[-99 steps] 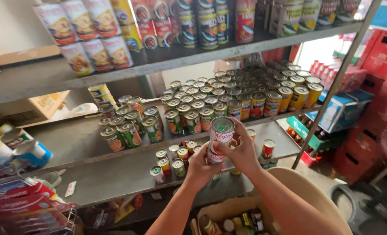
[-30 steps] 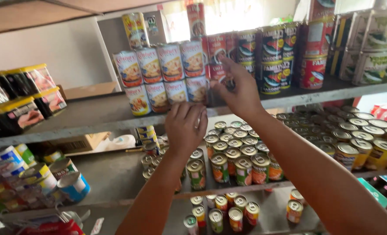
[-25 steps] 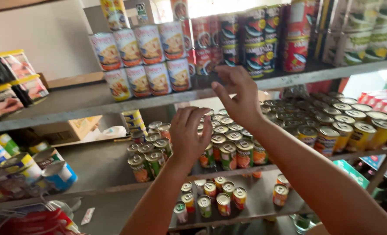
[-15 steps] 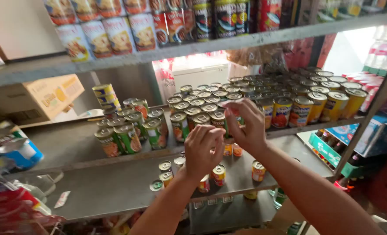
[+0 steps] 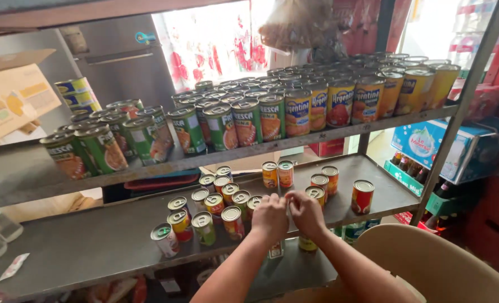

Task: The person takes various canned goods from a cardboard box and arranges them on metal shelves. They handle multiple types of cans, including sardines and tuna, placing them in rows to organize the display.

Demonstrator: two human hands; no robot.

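My left hand [image 5: 269, 216] and my right hand [image 5: 306, 212] are side by side with their fingertips meeting, at the front edge of the lower grey shelf [image 5: 92, 247]. I see only their backs, with the fingers curled downward, so whether they hold anything is hidden. Several small cans [image 5: 215, 205] with ring-pull lids stand just left of and behind the hands. A yellow-labelled small can [image 5: 317, 193] sits right behind my right hand. A red can [image 5: 363, 196] stands alone further right.
The shelf above carries rows of taller green-labelled cans [image 5: 221, 126] and yellow-labelled cans [image 5: 367, 98]. A cardboard box [image 5: 13, 98] sits at upper left. A slanted metal upright [image 5: 463, 106] runs down the right. A beige rounded rim [image 5: 446, 264] is below my arms.
My view has dropped from the top shelf to the lower ones. Both hands came down from the upper cans and now meet at the lower shelf's front edge.
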